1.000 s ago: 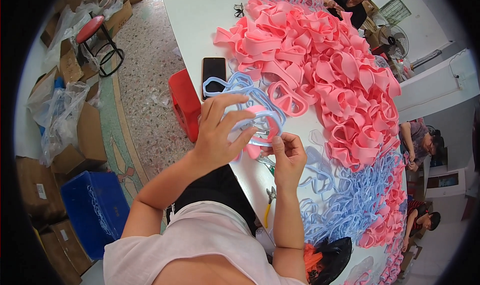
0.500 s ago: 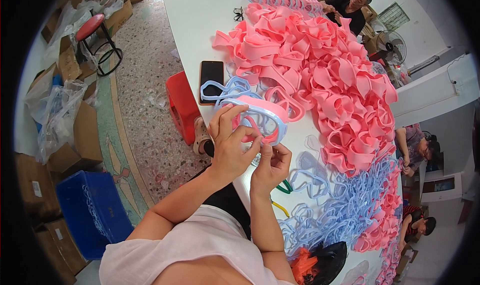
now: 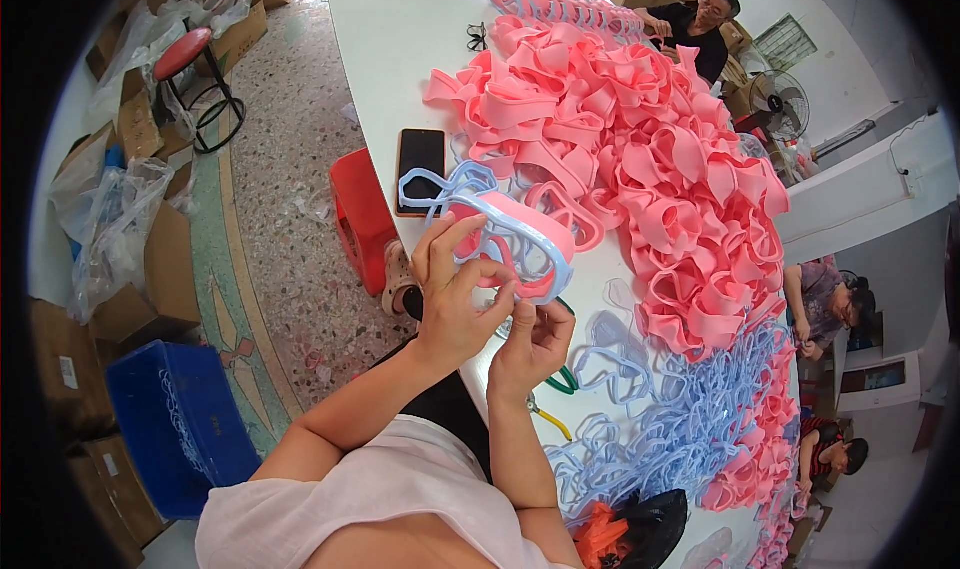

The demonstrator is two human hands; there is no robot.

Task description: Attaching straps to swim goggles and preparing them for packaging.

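Above the near edge of the white table, my two hands work on a light-blue goggle-shaped frame [image 3: 560, 262] with a soft pink liner [image 3: 530, 221] set inside it. My left hand [image 3: 452, 299] grips its near side, thumb and index finger pinched at the lower rim, the other fingers bent over the liner. Beside it my right hand [image 3: 528, 349] pinches the same lower rim between thumb and fingers. My fingertips partly hide that rim. Just beyond, touching or overlapping in view, lie another blue frame [image 3: 470, 177] and a looped pink liner [image 3: 585, 231].
A large heap of pink liners [image 3: 680, 189] covers the table's far right, with tangled blue frames [image 3: 660, 419] nearer. Pliers [image 3: 552, 424] with a yellow handle lie by my right forearm. A phone [image 3: 421, 159], red stool [image 3: 360, 219] and blue bin [image 3: 180, 429] are leftward. Co-workers sit around the table.
Both hands have shifted slightly left, still pinching the lower rim. The goggle frame has tilted a little, its right end lower. The view has shifted slightly.
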